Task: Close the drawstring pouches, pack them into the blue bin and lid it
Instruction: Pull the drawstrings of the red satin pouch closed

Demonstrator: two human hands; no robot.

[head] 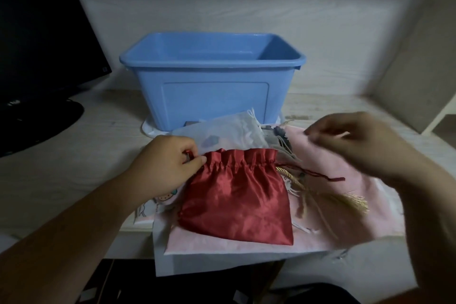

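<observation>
A red satin drawstring pouch (237, 195) lies on top of a pile of pouches at the table's front edge, its mouth partly gathered. My left hand (170, 163) pinches the red cord at the pouch's left end. My right hand (355, 140) hovers blurred above a large pink pouch (328, 155), fingers loosely apart, holding nothing that I can see. The red cord's loose right end (323, 176) trails over the pink cloth. A white sheer pouch (232, 136) lies behind the red one. The blue bin (209, 96) stands open behind the pile, resting on a white lid (150, 128).
A dark monitor (42, 44) on its stand fills the left side. A gold tassel (350, 201) lies on the pink pouch. A printed pouch (158, 205) peeks out at the left under the pile. A white shelf post (439, 118) stands at the right.
</observation>
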